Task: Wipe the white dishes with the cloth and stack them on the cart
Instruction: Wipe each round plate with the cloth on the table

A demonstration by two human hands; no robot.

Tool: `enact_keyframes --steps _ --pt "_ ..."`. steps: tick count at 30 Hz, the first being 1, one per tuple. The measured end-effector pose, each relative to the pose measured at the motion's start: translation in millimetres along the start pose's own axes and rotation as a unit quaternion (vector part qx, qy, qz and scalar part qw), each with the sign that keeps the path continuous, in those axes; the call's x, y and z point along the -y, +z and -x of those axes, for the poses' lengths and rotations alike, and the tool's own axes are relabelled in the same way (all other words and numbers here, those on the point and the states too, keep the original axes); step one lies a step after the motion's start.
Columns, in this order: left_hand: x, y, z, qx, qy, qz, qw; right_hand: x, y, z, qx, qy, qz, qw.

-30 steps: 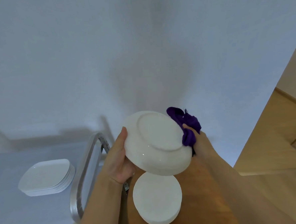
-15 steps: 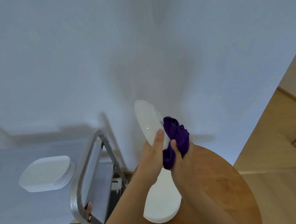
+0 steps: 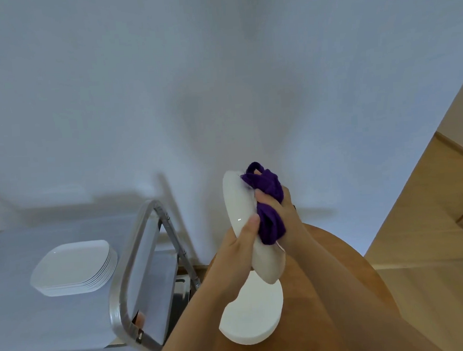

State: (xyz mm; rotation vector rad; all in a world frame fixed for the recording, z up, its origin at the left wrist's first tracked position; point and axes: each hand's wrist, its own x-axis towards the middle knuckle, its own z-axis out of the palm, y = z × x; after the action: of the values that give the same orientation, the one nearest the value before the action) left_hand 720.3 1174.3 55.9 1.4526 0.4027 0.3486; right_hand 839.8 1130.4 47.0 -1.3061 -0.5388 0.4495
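At the near edge of the round wooden table, a stack of round white dishes waited for wiping, while above it a person held one white dish on edge, rim toward the camera. The left hand gripped the dish's lower half, thumb laid along the rim and fingers hidden behind it. The right hand was closed around a bunched purple cloth and pressed it against the dish's right-facing side. To do this step well, the judgement was that the left hand should brace firmly against the cloth's pressure and turn the dish a little at a time, so the wad would cover the whole face and rim rather than one patch; a glazed dish held edge-on could slip. Farther off to the left, beyond the metal handle of the cart, a stack of squarish white plates already sat toward the far side of the cart's top, well apart from the hands.
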Motion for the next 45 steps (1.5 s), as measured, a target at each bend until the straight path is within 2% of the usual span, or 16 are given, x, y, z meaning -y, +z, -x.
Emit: enact_keyframes --steps 4,9,14,18,20,23,27,32,33,34,37,39,41,42,43,45 --pt "-1.0 -11.8 2.0 -0.007 -0.021 0.055 0.998 -1.4 -5.3 -8.1 0.023 0.050 0.094 0.994" --pt "-1.2 -22.6 -1.7 -0.073 -0.042 0.185 0.979 7.1 -12.2 6.1 0.093 0.007 0.274 0.957" --pt "1.3 -21.9 -10.3 -0.083 -0.048 0.185 0.978 3.4 -22.0 22.6 0.061 0.020 0.230 0.971" --pt "8.8 -8.3 -21.2 -0.112 -0.033 0.085 0.990 -0.8 -20.7 39.2 0.067 0.080 0.097 0.990" --pt "10.3 -5.3 -20.7 -0.086 0.024 -0.111 0.990 -1.6 -19.6 41.7 0.071 0.133 0.010 0.989" --pt "16.2 -3.5 -15.9 0.025 0.111 -0.418 0.901 3.9 -23.1 32.8 0.014 0.211 -0.154 0.965" --pt "7.7 1.2 -9.7 0.101 0.122 -0.556 0.816 18.4 -36.6 16.6 0.050 0.175 -0.171 0.968" --pt "8.8 -4.9 -18.3 0.140 0.141 -0.708 0.678 11.0 -48.1 16.8 0.037 0.258 -0.144 0.955" --pt "9.8 -8.1 -19.5 0.138 0.145 -0.715 0.670 7.5 -48.4 18.1 0.026 0.275 -0.164 0.947" --pt "10.6 -13.4 -19.7 0.128 0.135 -0.700 0.689 2.6 -49.5 19.0 0.019 0.286 -0.190 0.939" --pt "9.8 -35.1 -17.0 0.027 0.084 -0.549 0.831 -3.3 -58.1 21.2 -0.008 0.301 -0.216 0.929" --pt "12.0 -46.0 -19.9 -0.145 0.118 -0.426 0.885 -5.3 -64.3 21.4 -0.014 0.294 -0.231 0.927" --pt "12.3 -52.1 -27.8 -0.273 -0.001 -0.193 0.942 -6.4 -66.0 23.1 -0.012 0.279 -0.247 0.928" --pt "11.1 -52.3 -31.1 -0.267 -0.089 -0.010 0.960 -7.1 -65.0 24.2 -0.008 0.278 -0.246 0.928" --pt "13.5 -53.9 -33.2 -0.215 -0.155 0.160 0.951 -7.2 -63.0 25.9 -0.003 0.288 -0.238 0.928" --pt "17.0 -56.0 -28.2 -0.134 -0.189 0.324 0.917 -5.7 -60.4 25.9 -0.003 0.326 -0.199 0.924"
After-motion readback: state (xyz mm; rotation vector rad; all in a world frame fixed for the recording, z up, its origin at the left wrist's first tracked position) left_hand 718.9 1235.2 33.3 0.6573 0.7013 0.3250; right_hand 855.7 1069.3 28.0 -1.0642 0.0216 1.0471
